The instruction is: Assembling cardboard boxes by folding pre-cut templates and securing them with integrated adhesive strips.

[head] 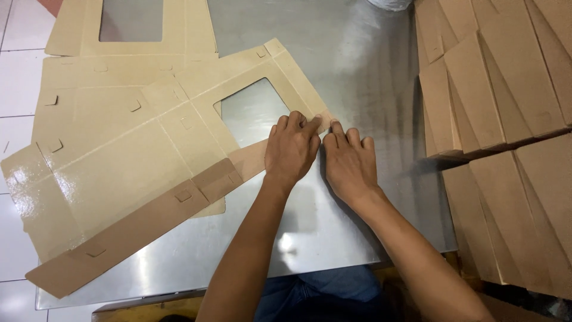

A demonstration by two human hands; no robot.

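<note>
Two hands side by side on one flat cardboard box blank (pixel 149 155), spread across the left half of the steel table (pixel 333 71) and overhanging its left edge. Pressing down the narrow border strip (pixel 319 122) beside the window cut-out (pixel 253 113), near the table's middle. By the look of it, a crease being flattened; further work along that fold calls for firm, even pressure and the strip kept lined up.

Left hand (pixel 292 149) laid flat, fingers (pixel 296 122) close together, on the strip, gripping nothing. Right hand (pixel 348 164) flat too, fingers (pixel 337 132) slightly spread, index tip touching the strip's end, palm on bare metal.

Farther out: a second windowed blank (pixel 196 24) at the far left corner, and stacked folded cardboard (pixel 494 89) along the right edge.
</note>
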